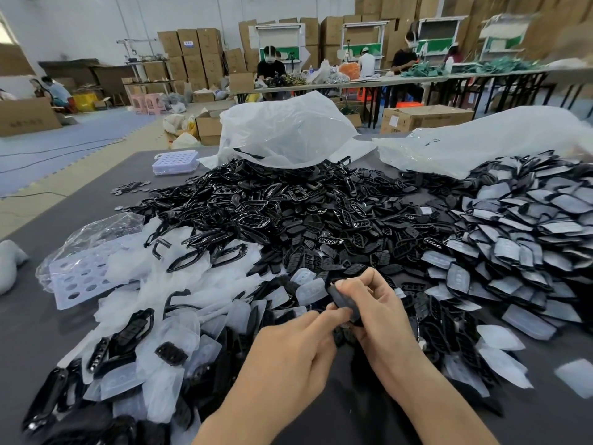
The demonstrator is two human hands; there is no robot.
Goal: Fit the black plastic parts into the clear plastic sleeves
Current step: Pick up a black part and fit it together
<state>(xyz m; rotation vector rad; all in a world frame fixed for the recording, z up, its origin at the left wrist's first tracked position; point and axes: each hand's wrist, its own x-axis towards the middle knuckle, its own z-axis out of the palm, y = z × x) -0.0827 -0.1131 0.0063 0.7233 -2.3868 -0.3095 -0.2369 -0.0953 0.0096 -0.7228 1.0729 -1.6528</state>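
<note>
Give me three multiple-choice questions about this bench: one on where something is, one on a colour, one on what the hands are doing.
1. The pile of sleeved parts lies: A left; B right; C centre.
2. The table is: A grey; B green; C red.
3. The left hand and right hand: A hang idle; B hold one black part; C lie flat.
Answers: B, it fills the right side; A, its bare top is dark grey; B, both pinch the part together.
</note>
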